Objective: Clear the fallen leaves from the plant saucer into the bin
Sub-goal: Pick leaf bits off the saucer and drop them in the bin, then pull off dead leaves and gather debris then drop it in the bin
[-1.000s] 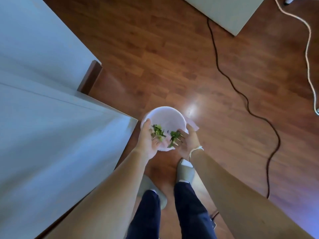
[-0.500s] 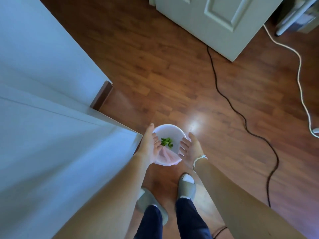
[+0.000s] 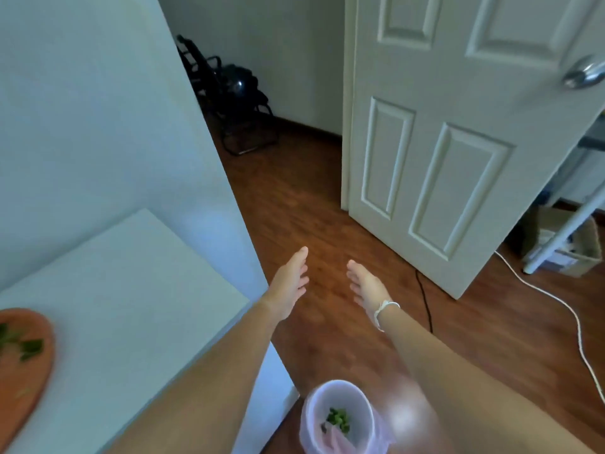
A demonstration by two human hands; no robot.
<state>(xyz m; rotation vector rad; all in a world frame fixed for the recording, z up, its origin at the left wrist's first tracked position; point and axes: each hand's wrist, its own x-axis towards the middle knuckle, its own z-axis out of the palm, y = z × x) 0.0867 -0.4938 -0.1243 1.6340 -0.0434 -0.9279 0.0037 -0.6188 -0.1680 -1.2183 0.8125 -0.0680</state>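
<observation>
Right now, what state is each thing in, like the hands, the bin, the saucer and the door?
Left hand: open, empty, held over the floor.
Right hand: open, empty, string bracelet at the wrist.
Bin: on the floor, lined with a bag, some green leaves inside.
Saucer: on the white tabletop, a few green leaf pieces still in it.
Door: standing open.

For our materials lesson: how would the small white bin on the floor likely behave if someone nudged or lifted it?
The bin looks thin-walled and holds only a few leaves, so it is probably light and would slide easily on the glossy floor. Its loose pink liner looks floppy. Being narrow, it might tip.
</observation>
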